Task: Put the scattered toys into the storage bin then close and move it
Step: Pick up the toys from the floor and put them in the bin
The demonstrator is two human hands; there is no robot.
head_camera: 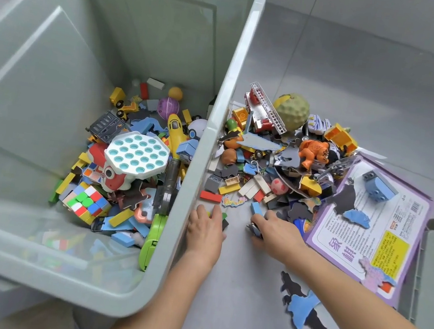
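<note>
On the grey floor (360, 72), right next to the big storage bin (237, 84), both your hands are down by the scattered toys (280, 156). Your left hand (205, 230) is just beside the bin wall, and its fingers are bent down around some small bits (224, 219), green and dark ones that poke out at the side. Your right hand (276, 231) is near it, and its fingers are curled around a dark piece (255, 228). A blue block (256, 207) lies just past those fingers, and a red block (210, 196) lies just past your left hand. Farther back in the pile are a fire truck (265, 112), a bumpy green ball (293, 111) and an orange animal toy (314, 151). A flat purple box (366, 239) lies to the right of the pile. A blue and black puzzle piece (304, 311) lies alone on the floor under your right arm. The bin is open at the top, and many toys are inside it, like a white pop toy (137, 154), a colour cube (85, 201) and a yellow plane (176, 131).
</note>
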